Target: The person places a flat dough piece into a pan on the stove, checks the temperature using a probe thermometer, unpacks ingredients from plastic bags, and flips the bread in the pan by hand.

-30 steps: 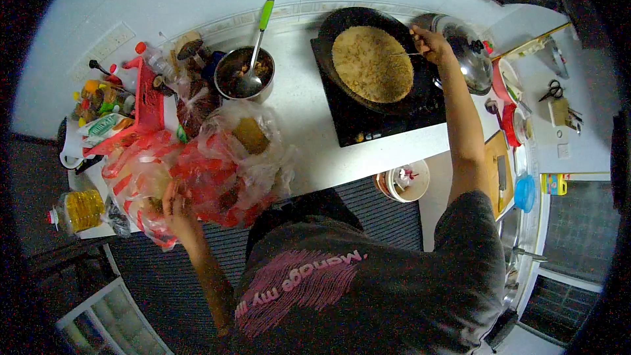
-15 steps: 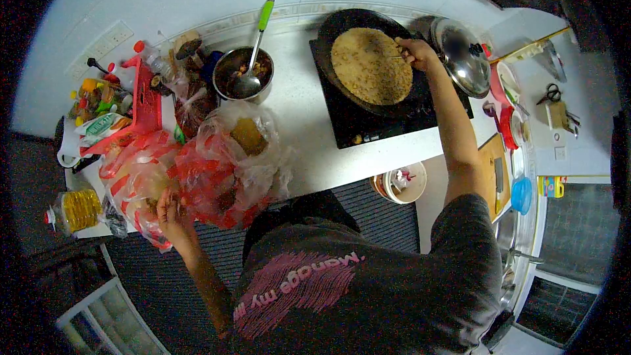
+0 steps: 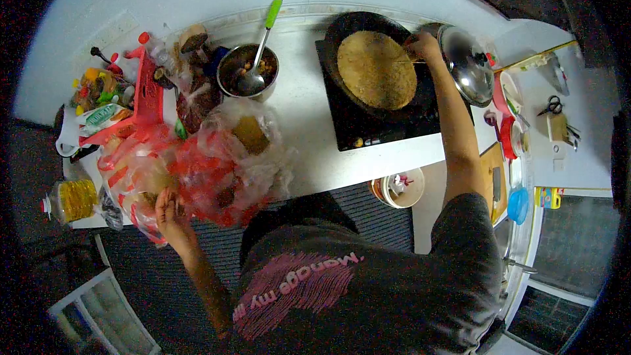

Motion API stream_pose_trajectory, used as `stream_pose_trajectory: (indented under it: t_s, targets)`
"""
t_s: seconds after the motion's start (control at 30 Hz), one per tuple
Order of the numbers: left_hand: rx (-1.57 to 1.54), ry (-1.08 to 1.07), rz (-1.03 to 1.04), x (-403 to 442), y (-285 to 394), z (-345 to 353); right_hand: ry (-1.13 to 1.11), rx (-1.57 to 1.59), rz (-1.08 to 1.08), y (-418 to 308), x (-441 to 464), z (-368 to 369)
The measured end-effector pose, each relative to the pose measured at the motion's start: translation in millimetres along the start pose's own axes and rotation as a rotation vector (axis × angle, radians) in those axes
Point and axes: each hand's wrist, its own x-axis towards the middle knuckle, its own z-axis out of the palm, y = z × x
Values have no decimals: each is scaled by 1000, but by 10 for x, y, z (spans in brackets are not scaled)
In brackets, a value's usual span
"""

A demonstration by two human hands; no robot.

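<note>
A large round tan food (image 3: 376,71) fills the middle of a dark wok (image 3: 338,33) on the black cooktop (image 3: 355,133). At the wok's right edge my right hand (image 3: 422,47) is closed round a thin utensil that reaches over the food; its exact shape is blurred. My left hand (image 3: 171,213) hangs by the counter's front edge, fingers loosely apart, beside the red-and-white plastic bags (image 3: 141,164). Left of the cooktop stands a metal pot (image 3: 230,72) of dark food, with a green-handled ladle (image 3: 274,12) resting in it.
A glass lid (image 3: 468,69) leans right of the wok. Further right are a red bowl (image 3: 503,102), a cutting board (image 3: 488,164) and a blue bowl (image 3: 518,206). A red basket (image 3: 150,95) and an oil bottle (image 3: 73,200) stand left. A bin (image 3: 407,190) sits below the counter.
My right hand has moved from lower over the food's right side to the wok's upper right edge. My left hand has shifted slightly left and down. The whole view has tilted a little.
</note>
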Motion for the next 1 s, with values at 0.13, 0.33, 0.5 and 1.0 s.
stream_pose_trajectory:
  t_s: [0.13,0.33,0.5,1.0]
  targets:
    - [-10,-7,-1,-77,72,108,143,-61,-40,-68,-37,-12]
    - [441,-79,269,-8,-38,143,199,-125,65,-363,-341,-299]
    - [651,-145,486,-7,-228,487,546,119,-169,-322,-473,-16]
    - [943,-326,238,458,-342,1289,294,578,-331,-2417,-1835,-12]
